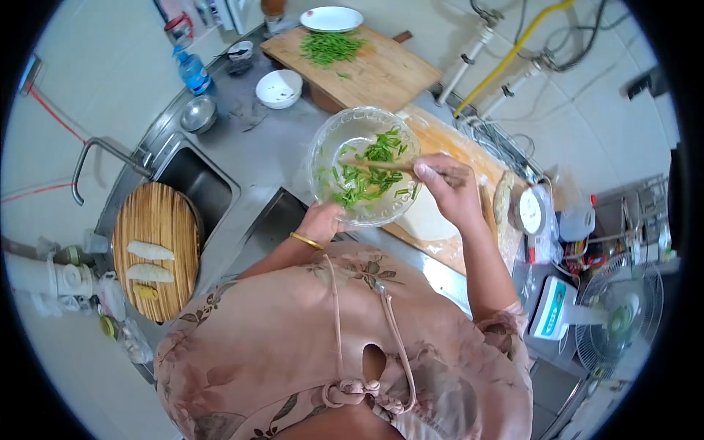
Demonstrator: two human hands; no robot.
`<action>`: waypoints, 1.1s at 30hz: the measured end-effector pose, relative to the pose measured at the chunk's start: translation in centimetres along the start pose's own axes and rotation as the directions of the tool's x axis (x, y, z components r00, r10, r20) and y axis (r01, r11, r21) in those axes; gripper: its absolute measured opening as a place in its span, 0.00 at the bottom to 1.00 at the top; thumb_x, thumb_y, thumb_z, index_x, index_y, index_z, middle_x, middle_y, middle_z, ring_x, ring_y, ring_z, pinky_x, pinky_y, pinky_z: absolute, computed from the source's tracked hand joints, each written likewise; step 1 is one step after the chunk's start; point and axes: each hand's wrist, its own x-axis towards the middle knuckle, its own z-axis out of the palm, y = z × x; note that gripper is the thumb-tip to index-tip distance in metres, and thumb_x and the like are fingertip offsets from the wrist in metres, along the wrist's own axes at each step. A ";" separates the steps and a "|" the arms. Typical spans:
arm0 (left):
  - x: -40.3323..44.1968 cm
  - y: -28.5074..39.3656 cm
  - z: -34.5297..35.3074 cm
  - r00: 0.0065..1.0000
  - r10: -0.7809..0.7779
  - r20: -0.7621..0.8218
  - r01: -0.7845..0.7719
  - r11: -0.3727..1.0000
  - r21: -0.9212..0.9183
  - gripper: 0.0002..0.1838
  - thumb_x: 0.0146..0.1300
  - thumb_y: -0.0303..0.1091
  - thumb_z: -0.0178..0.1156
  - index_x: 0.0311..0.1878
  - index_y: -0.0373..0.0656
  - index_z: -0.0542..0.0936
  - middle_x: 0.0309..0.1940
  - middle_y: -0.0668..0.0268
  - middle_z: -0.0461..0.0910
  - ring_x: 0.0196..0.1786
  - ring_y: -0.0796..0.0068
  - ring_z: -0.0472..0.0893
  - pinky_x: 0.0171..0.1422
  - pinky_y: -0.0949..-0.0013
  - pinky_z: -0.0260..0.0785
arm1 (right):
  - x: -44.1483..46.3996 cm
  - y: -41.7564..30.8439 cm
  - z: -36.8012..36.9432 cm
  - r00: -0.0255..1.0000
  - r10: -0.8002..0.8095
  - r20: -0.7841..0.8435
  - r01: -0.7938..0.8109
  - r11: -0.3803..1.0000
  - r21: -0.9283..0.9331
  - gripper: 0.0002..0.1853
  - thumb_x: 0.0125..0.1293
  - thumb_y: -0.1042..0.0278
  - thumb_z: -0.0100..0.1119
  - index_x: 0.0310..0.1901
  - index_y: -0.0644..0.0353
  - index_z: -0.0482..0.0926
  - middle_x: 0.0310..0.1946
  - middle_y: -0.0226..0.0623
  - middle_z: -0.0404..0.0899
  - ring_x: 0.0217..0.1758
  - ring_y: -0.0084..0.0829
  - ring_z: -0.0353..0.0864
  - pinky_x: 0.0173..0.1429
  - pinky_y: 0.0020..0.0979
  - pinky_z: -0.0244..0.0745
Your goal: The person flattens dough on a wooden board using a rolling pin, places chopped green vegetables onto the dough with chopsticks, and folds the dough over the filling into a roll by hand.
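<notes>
My left hand (325, 221) is closed on the near-left rim of a transparent bowl (320, 176), which is tilted slightly over the counter. Chopped green stalks (359, 187) lie in the bowl's bottom. In my right hand (449, 192) are wooden chopsticks (389, 166), their tips down among the greens. Below the bowl, a flat sheet of dough (427, 218) rests on a floured wooden board (462, 150), partly hidden by the bowl and my right hand.
A cutting board (396, 72) at the back holds more chopped greens (330, 48) and a white plate (331, 19). A white bowl (279, 89) stands left of it. Near the sink (192, 176), a round wooden lid (155, 213) bears dumpling-like pieces (150, 273). A small fan (620, 319) is at right.
</notes>
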 end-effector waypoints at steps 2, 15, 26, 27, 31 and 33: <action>0.0 -0.4 1.9 1.000 -0.023 0.008 0.023 0.998 0.057 0.27 0.61 0.24 0.47 0.66 0.34 0.62 0.58 0.52 0.73 0.56 0.54 0.77 0.56 0.47 0.75 | -0.6 -0.4 0.5 0.998 -0.036 -0.059 0.040 0.997 0.067 0.07 0.64 0.70 0.62 0.40 0.64 0.84 0.35 0.36 0.84 0.38 0.24 0.80 0.46 0.26 0.74; 1.1 -1.8 6.1 0.997 0.072 0.002 -0.070 0.960 0.270 0.29 0.60 0.22 0.45 0.67 0.41 0.61 0.58 0.58 0.70 0.57 0.61 0.76 0.53 0.52 0.78 | -6.4 1.7 -2.8 0.995 0.024 -0.096 -0.031 0.997 -0.075 0.11 0.67 0.66 0.59 0.40 0.65 0.83 0.34 0.35 0.83 0.36 0.22 0.79 0.42 0.26 0.75; 3.7 -2.9 5.6 0.976 0.217 -0.009 -0.195 0.893 0.405 0.34 0.58 0.18 0.46 0.70 0.39 0.54 0.58 0.60 0.70 0.58 0.69 0.72 0.61 0.68 0.67 | -5.8 7.5 -4.5 0.935 0.042 -0.353 0.058 0.962 0.267 0.16 0.70 0.59 0.54 0.43 0.66 0.80 0.35 0.39 0.82 0.36 0.30 0.82 0.42 0.31 0.80; 4.1 -3.3 5.0 0.971 0.239 -0.001 -0.215 0.875 0.434 0.34 0.57 0.18 0.46 0.70 0.39 0.53 0.58 0.60 0.69 0.58 0.69 0.72 0.61 0.68 0.66 | -6.2 7.5 -5.1 0.928 0.076 -0.364 0.002 0.978 0.211 0.16 0.70 0.59 0.54 0.43 0.67 0.80 0.36 0.40 0.82 0.38 0.30 0.83 0.42 0.31 0.81; 5.4 -4.0 4.0 0.951 0.308 0.000 -0.267 0.823 0.502 0.36 0.55 0.17 0.46 0.70 0.36 0.52 0.59 0.58 0.68 0.59 0.68 0.70 0.63 0.68 0.64 | -5.7 5.6 -6.3 0.880 -0.013 -0.475 0.113 0.977 0.182 0.15 0.69 0.61 0.55 0.42 0.67 0.80 0.37 0.41 0.82 0.38 0.30 0.82 0.43 0.32 0.81; 5.4 -4.4 4.2 0.929 0.369 0.020 -0.325 0.789 0.521 0.37 0.54 0.17 0.46 0.70 0.35 0.52 0.59 0.57 0.68 0.60 0.67 0.70 0.65 0.68 0.62 | -4.4 5.9 -6.9 0.838 -0.062 -0.543 0.204 0.957 0.205 0.14 0.69 0.62 0.55 0.42 0.67 0.80 0.37 0.40 0.81 0.38 0.30 0.82 0.43 0.32 0.82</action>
